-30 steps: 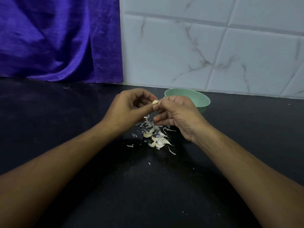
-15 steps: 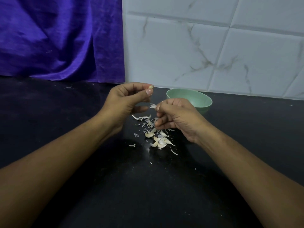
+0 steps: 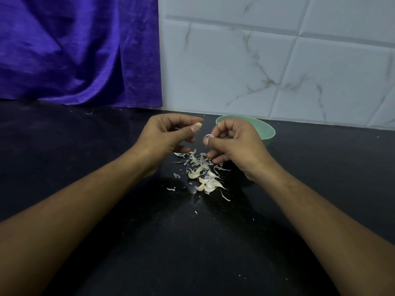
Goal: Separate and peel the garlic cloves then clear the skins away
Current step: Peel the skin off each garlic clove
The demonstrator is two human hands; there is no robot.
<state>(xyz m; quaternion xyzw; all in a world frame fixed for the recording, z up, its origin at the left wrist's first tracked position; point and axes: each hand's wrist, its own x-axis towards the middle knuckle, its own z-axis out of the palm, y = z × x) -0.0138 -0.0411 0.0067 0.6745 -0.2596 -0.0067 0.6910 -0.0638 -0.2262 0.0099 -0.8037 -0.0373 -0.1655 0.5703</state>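
Note:
My left hand [image 3: 168, 136] pinches a small pale garlic clove [image 3: 198, 124] between thumb and forefinger, held above the black counter. A short gap to the right, my right hand [image 3: 233, 144] pinches a curled strip of white garlic skin [image 3: 208, 136]. Below both hands lies a small pile of garlic cloves [image 3: 206, 180], mixed with loose papery skins [image 3: 196, 159]. A few skin scraps lie scattered around the pile.
A mint-green bowl [image 3: 267, 131] stands just behind my right hand, near the white tiled wall [image 3: 277, 60]. Purple cloth [image 3: 74, 50] hangs at the back left. The black counter [image 3: 192, 242] stretches all around the pile.
My hands were together on one clove; they have pulled apart. The left keeps the clove and the right has come away with a strip of skin.

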